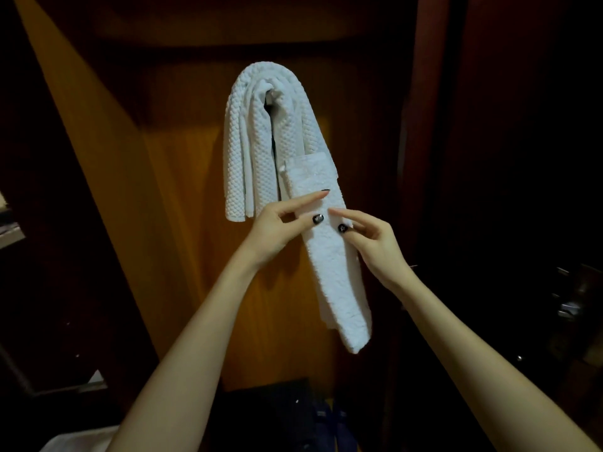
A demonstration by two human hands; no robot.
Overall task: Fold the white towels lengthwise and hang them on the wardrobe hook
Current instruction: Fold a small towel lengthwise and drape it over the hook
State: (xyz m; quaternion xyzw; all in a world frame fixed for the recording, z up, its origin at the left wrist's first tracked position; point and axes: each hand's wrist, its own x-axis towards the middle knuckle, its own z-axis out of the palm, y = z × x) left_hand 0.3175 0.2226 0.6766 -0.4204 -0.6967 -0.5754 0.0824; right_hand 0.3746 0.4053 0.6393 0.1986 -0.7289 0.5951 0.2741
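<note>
While waffle towel (251, 151) drapes over hidden hook on wardrobe panel (182, 223), folded towel (339, 288) hangs just beside it, lower right. Left hand (280, 228) lays straight fingers across strip, steadying fold; right hand (375, 246) pinches its edge, likely keeping layers aligned. Top hooked or not: cannot tell.

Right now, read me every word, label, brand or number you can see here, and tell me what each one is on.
None can be read.
Waffle towel, plain towel: no tag or print showing.
Nails on left hand and right hand: pale marks, too blurred to read.
Dark surroundings: nothing legible.
</note>
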